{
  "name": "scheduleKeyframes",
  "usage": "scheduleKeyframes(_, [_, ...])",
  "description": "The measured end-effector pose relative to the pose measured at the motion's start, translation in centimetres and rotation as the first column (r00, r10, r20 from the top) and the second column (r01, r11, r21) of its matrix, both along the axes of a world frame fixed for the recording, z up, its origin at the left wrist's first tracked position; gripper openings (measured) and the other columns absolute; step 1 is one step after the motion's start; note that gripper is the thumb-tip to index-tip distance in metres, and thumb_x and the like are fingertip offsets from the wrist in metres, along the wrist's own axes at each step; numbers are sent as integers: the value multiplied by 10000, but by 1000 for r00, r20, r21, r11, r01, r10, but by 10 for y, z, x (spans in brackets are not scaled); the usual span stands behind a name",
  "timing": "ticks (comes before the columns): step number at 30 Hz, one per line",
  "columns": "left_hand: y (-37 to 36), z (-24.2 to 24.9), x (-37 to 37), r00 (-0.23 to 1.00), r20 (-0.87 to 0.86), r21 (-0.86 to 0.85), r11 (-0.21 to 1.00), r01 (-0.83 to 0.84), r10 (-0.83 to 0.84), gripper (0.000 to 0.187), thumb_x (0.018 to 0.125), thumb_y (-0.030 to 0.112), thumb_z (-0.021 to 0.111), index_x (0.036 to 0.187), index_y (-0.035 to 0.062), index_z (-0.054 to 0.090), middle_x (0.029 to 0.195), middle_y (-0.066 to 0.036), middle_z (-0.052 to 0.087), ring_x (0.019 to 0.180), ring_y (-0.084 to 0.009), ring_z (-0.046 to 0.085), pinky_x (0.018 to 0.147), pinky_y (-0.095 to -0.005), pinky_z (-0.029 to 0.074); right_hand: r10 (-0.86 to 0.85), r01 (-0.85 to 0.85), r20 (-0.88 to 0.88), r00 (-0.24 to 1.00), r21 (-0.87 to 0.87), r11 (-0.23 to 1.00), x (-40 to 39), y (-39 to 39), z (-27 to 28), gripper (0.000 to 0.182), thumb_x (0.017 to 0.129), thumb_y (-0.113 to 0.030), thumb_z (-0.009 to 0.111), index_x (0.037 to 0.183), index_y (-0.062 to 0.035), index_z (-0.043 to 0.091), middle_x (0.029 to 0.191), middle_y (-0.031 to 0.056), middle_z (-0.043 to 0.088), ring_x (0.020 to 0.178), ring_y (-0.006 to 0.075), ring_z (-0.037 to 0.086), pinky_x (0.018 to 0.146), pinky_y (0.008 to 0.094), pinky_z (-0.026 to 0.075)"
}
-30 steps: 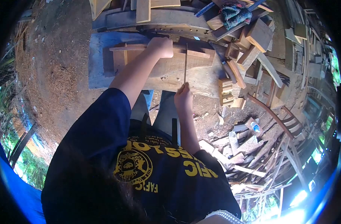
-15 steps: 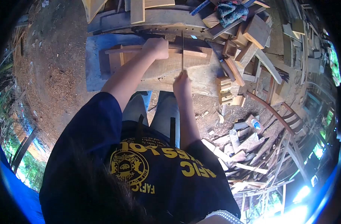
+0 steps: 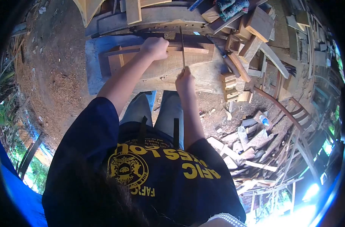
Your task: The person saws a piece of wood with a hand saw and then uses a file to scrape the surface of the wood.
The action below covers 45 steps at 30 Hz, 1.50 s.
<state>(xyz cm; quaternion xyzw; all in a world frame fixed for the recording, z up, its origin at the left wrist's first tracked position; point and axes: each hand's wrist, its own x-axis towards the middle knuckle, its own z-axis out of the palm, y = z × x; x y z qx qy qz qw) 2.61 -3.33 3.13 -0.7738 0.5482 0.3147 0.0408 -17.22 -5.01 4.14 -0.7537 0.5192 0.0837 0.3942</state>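
My left hand (image 3: 154, 48) is closed around a slim, slightly curved wooden strip (image 3: 199, 50), pressing it down over a wider board (image 3: 168, 64) on the workbench (image 3: 212, 81). In my right hand (image 3: 185, 80) is the handle of a handsaw (image 3: 183, 49), the grip mostly hidden by my fingers. Its thin blade, seen nearly edge-on, points away from me and lies across the strip to the right of my left hand. Whether the teeth have cut into the wood cannot be made out.
Right of the saw lie a long-handled tool (image 3: 229, 62), wooden blocks (image 3: 260, 28) and a bunched cloth (image 3: 233, 9). More planks (image 3: 134, 11) rest beyond the bench. A curved wooden frame (image 3: 282, 109) and heaped offcuts (image 3: 255, 147) are on the ground at right. Shavings (image 3: 64, 85) cover the dirt at left.
The view has shifted a little. The saw blade now leans slightly more to the left at its far end, and my right hand is marginally farther forward. My left hand keeps its hold on the strip.
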Motion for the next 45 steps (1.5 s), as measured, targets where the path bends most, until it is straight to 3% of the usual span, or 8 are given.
scheduleKeyframes(4, [8,5,-2,996,32,-88,992,85,-83,303,774,333,598,900,63,654,761,-158,680,721,-309,683,651,-442,553,-34,50,159,987,-98,994,12,-2,-14,105,930,-138,446,956,-50,495,734,267,614,741,471,605,616,538,473])
scheduleKeyframes(7, [7,-1,-4,991,61,-124,984,129,-123,345,839,419,568,912,87,625,715,-137,674,670,-301,680,604,-439,551,-33,32,10,999,35,999,12,-6,-6,161,902,-123,449,1031,-32,478,852,313,621,845,479,611,704,538,491])
scheduleKeyframes(11, [7,-8,-3,981,103,-141,974,177,-164,398,900,487,495,914,107,614,672,-121,663,635,-289,676,556,-430,547,-54,54,76,996,4,999,-17,20,5,100,928,-130,447,963,-48,492,755,270,616,763,460,616,632,533,480])
scheduleKeyframes(19, [6,-12,-5,983,94,-183,967,175,-160,354,899,446,512,910,106,610,665,-131,655,630,-299,671,554,-446,542,-18,18,-12,1000,1,1000,12,-9,10,212,920,-153,461,1083,-23,503,838,309,618,815,476,607,682,536,490])
scheduleKeyframes(25, [7,-20,0,984,89,-254,952,170,-152,383,881,488,530,874,114,616,600,-146,618,581,-328,647,542,-456,528,-92,90,56,994,34,995,-42,38,11,175,939,-149,434,1035,-25,512,796,291,622,788,474,608,664,546,482])
scheduleKeyframes(31, [7,-16,-3,978,98,-204,959,199,-183,333,893,431,526,890,106,598,648,-130,645,623,-311,661,558,-438,535,-73,75,98,992,-10,997,3,-2,-16,144,945,-149,433,986,-29,503,735,279,606,754,465,613,611,525,481])
scheduleKeyframes(37, [4,-16,-2,977,94,-196,958,209,-193,341,898,428,519,891,96,598,634,-129,639,614,-318,657,546,-442,531,-121,117,100,988,44,992,-42,40,0,129,932,-142,465,973,-28,509,756,282,613,756,463,615,612,520,482])
scheduleKeyframes(45, [8,-27,-1,979,77,-236,951,202,-188,349,893,429,531,895,87,600,619,-153,627,596,-330,650,545,-454,531,-75,77,86,994,-23,997,-25,28,-14,163,912,-130,471,1036,-29,503,784,288,616,767,473,608,641,536,486])
